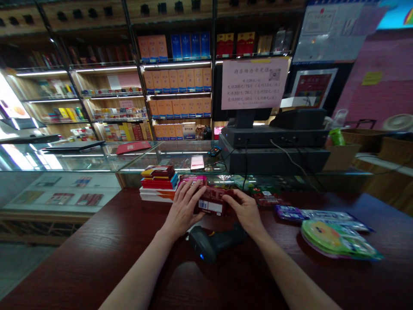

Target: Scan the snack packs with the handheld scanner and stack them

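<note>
A dark red box (211,206) with a white barcode label faces me above the wooden table (129,258). My left hand (185,206) grips its left end, fingers over the top edge and thumb below. At its right end, my right hand (245,211) holds it between thumb and bent fingers. Just below the box a black barcode scanner (206,243) with a blue light lies on the table. Left of my left hand stands a stack of small boxes (158,184). Behind my left fingers is a pink packet (193,178).
Green-topped packs (335,239) and purple-and-silver packets (322,217) lie on the right. A dark red and green packet (267,196) is beyond my right hand. Behind are a glass counter (161,150), a monitor with a paper sign (253,84) and black equipment (274,148).
</note>
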`<action>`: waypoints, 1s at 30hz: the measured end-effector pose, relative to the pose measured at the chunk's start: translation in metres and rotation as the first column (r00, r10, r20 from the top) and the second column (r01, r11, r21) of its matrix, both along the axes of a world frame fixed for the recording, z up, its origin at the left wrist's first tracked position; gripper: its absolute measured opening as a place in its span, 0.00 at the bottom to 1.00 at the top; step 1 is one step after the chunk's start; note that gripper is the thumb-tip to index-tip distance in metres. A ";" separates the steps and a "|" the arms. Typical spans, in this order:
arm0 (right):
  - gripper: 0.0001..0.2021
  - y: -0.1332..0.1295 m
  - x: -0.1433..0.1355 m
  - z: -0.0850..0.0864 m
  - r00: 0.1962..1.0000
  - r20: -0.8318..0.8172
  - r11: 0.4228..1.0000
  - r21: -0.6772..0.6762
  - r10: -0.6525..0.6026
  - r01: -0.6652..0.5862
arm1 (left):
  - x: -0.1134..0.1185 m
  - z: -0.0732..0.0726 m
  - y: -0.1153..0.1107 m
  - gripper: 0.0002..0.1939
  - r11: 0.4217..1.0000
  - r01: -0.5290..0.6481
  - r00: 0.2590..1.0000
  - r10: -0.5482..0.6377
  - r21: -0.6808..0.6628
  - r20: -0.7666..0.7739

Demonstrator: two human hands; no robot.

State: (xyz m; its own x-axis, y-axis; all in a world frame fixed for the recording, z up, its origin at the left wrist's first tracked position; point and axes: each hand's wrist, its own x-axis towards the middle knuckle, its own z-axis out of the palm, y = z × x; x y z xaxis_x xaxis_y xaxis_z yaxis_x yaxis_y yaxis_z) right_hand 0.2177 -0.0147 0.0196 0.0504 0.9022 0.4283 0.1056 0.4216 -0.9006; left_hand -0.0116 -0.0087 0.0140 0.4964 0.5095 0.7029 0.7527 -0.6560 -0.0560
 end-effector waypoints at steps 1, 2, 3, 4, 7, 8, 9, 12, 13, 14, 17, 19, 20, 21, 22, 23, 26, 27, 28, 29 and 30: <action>0.17 0.000 0.000 0.000 1.000 0.008 1.000 -0.001 0.002 -0.002 | -0.001 0.000 0.000 0.45 1.000 0.007 1.000 -0.007 -0.016 -0.018; 0.16 0.000 0.001 -0.001 1.000 0.019 1.000 -0.001 0.001 -0.001 | -0.001 0.001 0.000 0.45 0.999 0.011 0.999 -0.012 -0.032 -0.030; 0.16 0.001 0.001 -0.001 1.000 0.029 1.000 -0.003 -0.001 0.001 | -0.002 0.001 0.000 0.46 0.999 0.014 0.999 -0.016 -0.047 -0.037; 0.16 0.001 0.001 -0.002 0.999 0.038 1.000 -0.006 -0.001 0.002 | -0.002 0.001 0.000 0.46 0.998 0.016 0.999 -0.018 -0.059 -0.040; 0.16 0.004 0.003 -0.005 0.999 0.036 1.000 -0.018 0.012 -0.011 | -0.003 0.001 0.001 0.47 0.997 0.017 0.999 -0.019 -0.076 -0.032; 0.17 0.005 0.003 -0.006 0.999 0.029 1.000 -0.018 0.023 -0.022 | -0.003 0.001 0.001 0.47 0.997 0.014 1.000 -0.016 -0.072 -0.021; 0.18 0.007 0.004 -0.007 0.999 0.025 0.999 -0.017 0.035 -0.035 | -0.004 0.002 0.001 0.47 0.998 0.009 1.000 -0.010 -0.064 -0.006; 0.21 0.011 0.008 -0.009 0.997 0.033 0.998 -0.017 0.066 -0.065 | -0.007 0.004 0.002 0.47 1.000 -0.016 0.998 0.017 -0.020 0.053; 0.22 0.011 0.010 -0.009 0.996 0.041 0.997 -0.024 0.076 -0.075 | -0.009 0.005 0.002 0.46 1.000 -0.026 0.997 0.027 -0.006 0.072; 0.23 0.011 0.012 -0.008 0.994 0.055 0.995 -0.036 0.093 -0.091 | -0.011 0.005 0.003 0.46 0.999 -0.036 0.995 0.036 0.007 0.089; 0.22 0.003 0.019 0.000 0.958 0.169 0.971 -0.108 0.230 -0.214 | -0.019 0.007 0.005 0.45 0.998 -0.054 0.992 0.049 0.040 0.120; 0.22 -0.006 0.022 0.006 0.868 0.295 0.914 -0.195 0.400 -0.355 | -0.023 0.007 0.006 0.45 0.996 -0.065 0.990 0.057 0.063 0.131; 0.24 -0.010 0.023 0.009 0.813 0.340 0.879 -0.239 0.473 -0.411 | -0.025 0.007 0.007 0.45 0.995 -0.072 0.989 0.062 0.073 0.136; 0.27 -0.014 0.024 0.010 0.741 0.396 0.839 -0.296 0.542 -0.456 | -0.027 0.007 0.008 0.45 0.994 -0.078 0.988 0.066 0.081 0.139; 0.30 -0.017 0.024 0.010 0.677 0.445 0.810 -0.349 0.586 -0.472 | -0.029 0.006 0.009 0.45 0.993 -0.083 0.987 0.070 0.087 0.143; 0.34 -0.019 0.024 0.010 0.615 0.496 0.791 -0.394 0.612 -0.469 | -0.030 0.006 0.009 0.44 0.992 -0.086 0.987 0.072 0.091 0.147; 0.40 -0.021 0.023 0.006 0.478 0.638 0.797 -0.455 0.604 -0.398 | -0.033 0.005 0.011 0.44 0.992 -0.087 0.986 0.072 0.093 0.148; 0.41 -0.021 0.022 0.005 0.449 0.670 0.805 -0.456 0.591 -0.379 | -0.034 0.005 0.012 0.44 0.992 -0.085 0.986 0.071 0.095 0.148; 0.40 -0.021 0.021 0.004 0.427 0.692 0.811 -0.452 0.582 -0.371 | -0.034 0.004 0.012 0.44 0.992 -0.084 0.986 0.069 0.096 0.149; 0.39 -0.021 0.020 0.003 0.410 0.708 0.814 -0.445 0.575 -0.373 | -0.035 0.004 0.013 0.44 0.992 -0.083 0.986 0.068 0.097 0.149; 0.38 -0.021 0.019 0.003 0.398 0.719 0.816 -0.436 0.570 -0.380 | -0.036 0.004 0.013 0.44 0.992 -0.082 0.986 0.067 0.098 0.151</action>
State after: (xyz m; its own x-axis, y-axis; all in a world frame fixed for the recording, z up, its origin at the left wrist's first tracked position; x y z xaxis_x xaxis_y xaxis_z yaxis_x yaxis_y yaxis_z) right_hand 0.2366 -0.0357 0.0221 -0.6805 0.7219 -0.1256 0.6338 0.4939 -0.5953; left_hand -0.0477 0.0045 0.0178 0.3473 0.4621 0.8160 0.8042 -0.5943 -0.0057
